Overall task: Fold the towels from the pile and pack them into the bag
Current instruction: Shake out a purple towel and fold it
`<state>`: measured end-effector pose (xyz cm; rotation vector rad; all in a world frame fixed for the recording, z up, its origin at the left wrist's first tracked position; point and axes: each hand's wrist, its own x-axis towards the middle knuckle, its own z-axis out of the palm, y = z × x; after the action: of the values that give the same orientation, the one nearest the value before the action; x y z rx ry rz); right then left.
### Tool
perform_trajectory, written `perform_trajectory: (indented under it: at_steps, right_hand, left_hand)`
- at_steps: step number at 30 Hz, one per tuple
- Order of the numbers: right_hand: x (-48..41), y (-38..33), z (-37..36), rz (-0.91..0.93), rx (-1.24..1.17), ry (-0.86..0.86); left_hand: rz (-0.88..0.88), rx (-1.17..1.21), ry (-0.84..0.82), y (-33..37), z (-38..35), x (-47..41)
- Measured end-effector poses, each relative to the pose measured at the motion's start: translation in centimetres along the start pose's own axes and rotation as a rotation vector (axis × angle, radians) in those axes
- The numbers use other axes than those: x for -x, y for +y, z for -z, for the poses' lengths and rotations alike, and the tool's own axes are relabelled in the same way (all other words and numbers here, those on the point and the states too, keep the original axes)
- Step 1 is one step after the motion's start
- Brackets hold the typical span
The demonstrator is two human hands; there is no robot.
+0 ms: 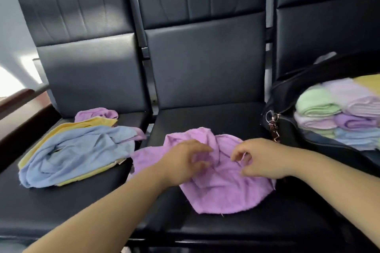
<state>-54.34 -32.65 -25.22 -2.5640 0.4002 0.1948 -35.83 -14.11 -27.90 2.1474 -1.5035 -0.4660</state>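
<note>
- The purple towel [226, 195] lies crumpled and unfolded on the middle seat [205, 117], with one corner trailing toward the left seat.
- The left hand [185, 162] is over the towel's upper middle with its fingers bent and spread. Blur hides whether they grip the cloth or only rest on it, so I cannot tell.
- The right hand [261, 158] is just beside it, fingers curled. Thumb and forefinger seem to pinch a raised edge of the towel, though the blur makes this less than certain.
- The step in hand looks like the start of a fold: finding the edges and spreading the cloth flat.
- The next move likely calls for locating two corners, drawing them apart to smooth the bunched ridge between the hands, then bringing one half over the other.
- The pile [78, 150] waits on the left seat, with blue on top, yellow beneath and a purple one behind.
- The black bag [287, 92] stands open on the right seat, near the towel, with folded towels [333, 113] already stacked inside, so the task appears well under way.
</note>
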Motion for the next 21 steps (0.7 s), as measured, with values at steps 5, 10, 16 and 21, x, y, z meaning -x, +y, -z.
perform_trajectory:
  at_steps: [5,10,16,21]
  right_hand:
    - [1.2,0.9,-4.1,0.045,-0.021,-0.197]
    - [0.1,2.2,-5.1,0.067,-0.092,-0.099]
    - [-2.0,3.1,-3.5,-0.006,-0.262,0.033]
    - [-3.8,3.9,-3.4,-0.097,-0.138,0.249]
  left_hand:
    - [0.041,0.173,-0.321,-1.4,-2.5,3.3]
    - [-0.034,0.136,-0.323,-3.1,-1.5,3.0]
    - [-0.052,0.124,-0.29,-5.0,-1.0,1.7]
    - [-0.069,0.078,-0.222,-6.2,-1.3,0.4]
